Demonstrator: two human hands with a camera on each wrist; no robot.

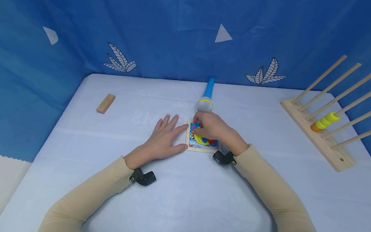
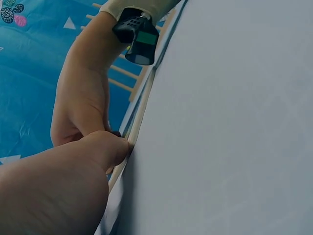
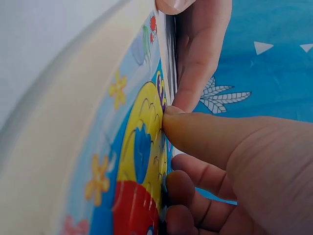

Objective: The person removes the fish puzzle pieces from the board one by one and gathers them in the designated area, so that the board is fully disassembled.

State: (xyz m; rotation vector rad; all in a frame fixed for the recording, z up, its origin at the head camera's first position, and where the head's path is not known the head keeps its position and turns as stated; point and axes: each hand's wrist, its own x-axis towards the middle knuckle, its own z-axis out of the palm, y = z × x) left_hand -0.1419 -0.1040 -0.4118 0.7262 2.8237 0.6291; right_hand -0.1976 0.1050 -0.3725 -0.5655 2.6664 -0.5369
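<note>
A small wooden-framed picture puzzle (image 1: 202,150) lies on the table, showing a sea scene. On it is a yellow and red fish piece (image 3: 152,115) with a blue fin. My right hand (image 1: 215,127) reaches over the puzzle from the right. Its thumb touches the fish near the tail while the other fingers curl down on the far side, pinching the piece. My left hand (image 1: 161,139) lies spread beside the puzzle, thumb and index fingertip at the left edge of the frame. Part of the picture is hidden under the right hand.
Just behind the puzzle lies a blue toy microphone (image 1: 207,96). A small wooden block (image 1: 106,103) sits at the back left. On the right stands a wooden rack (image 1: 319,138) with upright pegs, yellow and orange beads (image 1: 325,121) on one. Blue patterned cloth (image 1: 184,33) hangs behind the table.
</note>
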